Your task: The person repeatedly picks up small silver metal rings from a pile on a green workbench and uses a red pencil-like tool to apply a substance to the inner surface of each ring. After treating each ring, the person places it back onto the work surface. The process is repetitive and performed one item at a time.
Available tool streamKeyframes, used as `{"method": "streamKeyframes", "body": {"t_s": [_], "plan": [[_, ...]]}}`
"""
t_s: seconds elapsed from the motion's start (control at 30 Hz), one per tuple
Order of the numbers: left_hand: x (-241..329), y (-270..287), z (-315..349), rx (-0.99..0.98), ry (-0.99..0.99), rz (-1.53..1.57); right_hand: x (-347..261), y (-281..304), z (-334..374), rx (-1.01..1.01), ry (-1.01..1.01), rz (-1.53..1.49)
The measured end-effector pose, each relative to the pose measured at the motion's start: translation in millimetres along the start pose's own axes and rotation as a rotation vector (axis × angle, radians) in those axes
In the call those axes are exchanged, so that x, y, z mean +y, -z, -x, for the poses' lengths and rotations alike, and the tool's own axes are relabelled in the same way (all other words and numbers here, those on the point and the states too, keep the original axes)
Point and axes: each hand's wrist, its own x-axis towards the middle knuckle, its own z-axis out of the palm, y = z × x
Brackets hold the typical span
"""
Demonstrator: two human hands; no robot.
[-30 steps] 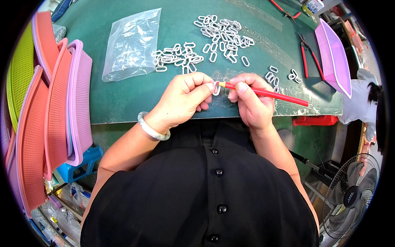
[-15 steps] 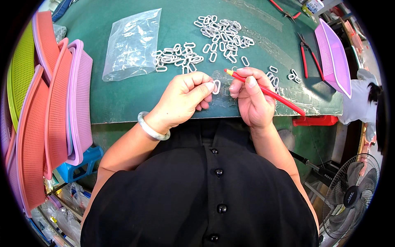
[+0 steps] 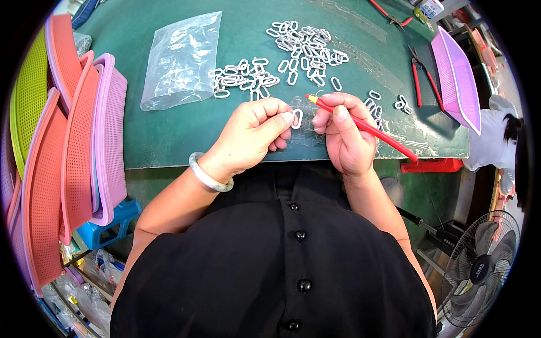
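Note:
My left hand (image 3: 251, 132) pinches a pale oval ring (image 3: 297, 119) between thumb and fingertips, just over the near edge of the green table (image 3: 180, 138). To its right, my right hand (image 3: 350, 132) is closed round a red pencil (image 3: 386, 138), its tip pointing up and left, a short way from the ring and apart from it. Beyond my hands lie a large heap of similar oval rings (image 3: 307, 48) and a smaller heap (image 3: 242, 78). A few more rings (image 3: 372, 107) lie by my right hand's fingers.
A clear plastic bag (image 3: 181, 62) lies left of the heaps. Red-handled pliers (image 3: 418, 84) rest by a purple basket (image 3: 453, 79) at the right. Stacked colourful baskets (image 3: 73, 135) stand at the left. A black fan (image 3: 482, 268) is at lower right.
The red pencil's tip has shifted very slightly to the left. Otherwise both hands hold almost the same pose.

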Motion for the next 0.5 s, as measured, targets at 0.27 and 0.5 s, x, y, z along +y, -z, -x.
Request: {"method": "streamKeyframes", "body": {"t_s": [0.27,0.5], "plan": [[-0.5,-0.9,-0.4,0.009,0.003,-0.016,0.5,1.1,2.8,-0.056,-0.002,0.067],[1.4,-1.6,-0.3,0.009,0.014,-0.018,-1.6,0.0,2.7,-0.072,-0.012,0.137]]}}
